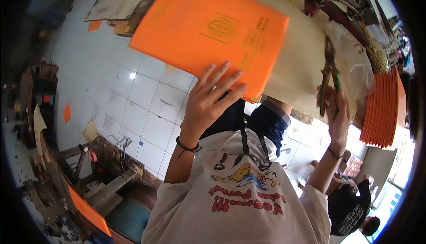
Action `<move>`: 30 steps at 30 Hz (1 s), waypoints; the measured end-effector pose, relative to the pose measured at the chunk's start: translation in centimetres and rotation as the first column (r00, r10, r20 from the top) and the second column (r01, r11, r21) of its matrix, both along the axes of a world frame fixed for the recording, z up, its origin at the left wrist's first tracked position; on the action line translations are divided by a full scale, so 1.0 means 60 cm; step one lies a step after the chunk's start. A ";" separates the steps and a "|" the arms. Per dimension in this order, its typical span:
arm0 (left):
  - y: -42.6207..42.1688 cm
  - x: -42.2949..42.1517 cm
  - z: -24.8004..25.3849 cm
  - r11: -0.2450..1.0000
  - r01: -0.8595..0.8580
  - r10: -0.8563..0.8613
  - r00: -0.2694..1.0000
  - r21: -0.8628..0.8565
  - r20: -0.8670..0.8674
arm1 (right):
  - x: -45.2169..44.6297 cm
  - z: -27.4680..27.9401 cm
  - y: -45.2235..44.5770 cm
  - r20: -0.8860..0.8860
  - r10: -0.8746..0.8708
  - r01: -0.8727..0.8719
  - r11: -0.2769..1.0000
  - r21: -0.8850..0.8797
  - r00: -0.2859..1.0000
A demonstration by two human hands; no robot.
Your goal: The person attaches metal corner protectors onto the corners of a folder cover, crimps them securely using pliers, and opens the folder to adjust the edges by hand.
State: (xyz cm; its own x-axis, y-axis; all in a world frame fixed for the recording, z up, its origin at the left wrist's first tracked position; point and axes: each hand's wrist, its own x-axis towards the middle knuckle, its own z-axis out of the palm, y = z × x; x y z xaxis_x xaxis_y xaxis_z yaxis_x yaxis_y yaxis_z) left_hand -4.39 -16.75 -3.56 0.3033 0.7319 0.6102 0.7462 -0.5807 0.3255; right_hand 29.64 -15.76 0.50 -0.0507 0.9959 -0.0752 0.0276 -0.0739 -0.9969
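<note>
An orange folder (182, 26) with gold lettering and a gold emblem lies on the pale worktable (297, 62). My left hand (211, 93) rests on its near edge, fingers spread flat on the cover. A small gold metal corner (256, 98) shows at the folder's near right corner. To the right, my right hand (336, 108) is wrapped round the handles of the pliers (329, 68), which have green on one handle. The jaws point away from me, above the table and apart from the folder.
Beyond the table's far right side stands a dark red metal machine (328, 11). A clear plastic bag (359, 77) lies near a stack of orange folders (385, 111). Another person (350, 208) is at the lower right. A wooden frame (111, 186) stands lower left.
</note>
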 end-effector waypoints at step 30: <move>0.117 0.107 -0.017 0.967 0.241 -0.244 0.969 0.086 0.029 | -0.167 -0.030 -0.160 0.005 0.040 -0.035 0.935 -0.353 0.999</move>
